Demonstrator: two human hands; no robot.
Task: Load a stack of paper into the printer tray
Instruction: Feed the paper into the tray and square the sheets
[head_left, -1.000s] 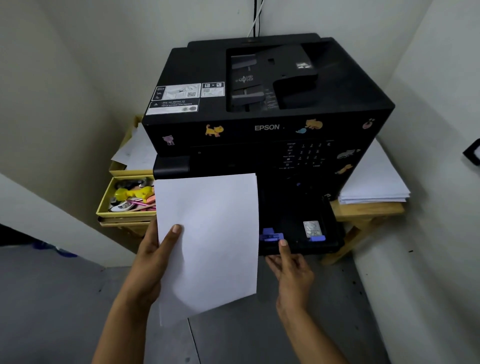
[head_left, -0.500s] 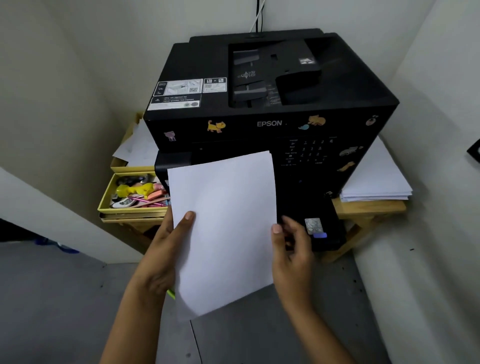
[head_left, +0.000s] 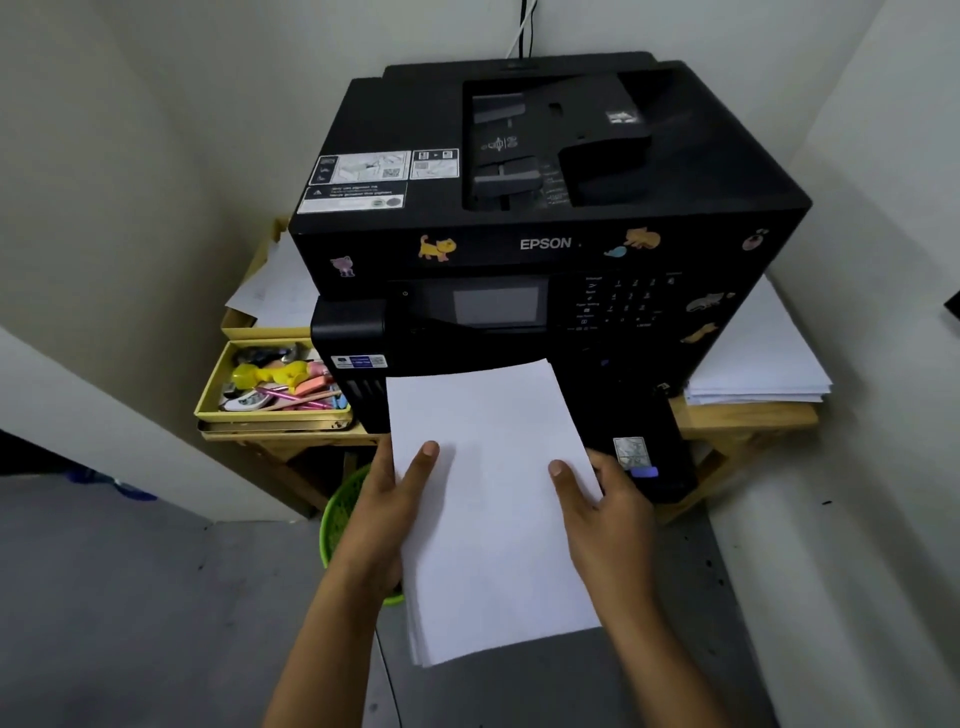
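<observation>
A black Epson printer (head_left: 545, 208) with animal stickers stands on a wooden table. Its pulled-out paper tray (head_left: 660, 467) juts forward at the lower front, with a purple guide tab showing. I hold a white stack of paper (head_left: 493, 509) lying nearly flat in front of the printer, over the tray's left part. My left hand (head_left: 384, 519) grips the stack's left edge, thumb on top. My right hand (head_left: 608, 514) grips its right edge, thumb on top too. The stack hides most of the tray.
A yellow drawer (head_left: 218, 395) of small colourful items is open left of the printer. Loose sheets (head_left: 275, 291) lie above it. Another paper pile (head_left: 758, 364) rests on the wooden table (head_left: 748, 415) at the right. A green basket (head_left: 337, 514) sits below. Walls close in on both sides.
The stack has dropped from upright in my left hand to nearly flat in front of the printer. My right hand left the tray and took hold of the stack's right edge.
</observation>
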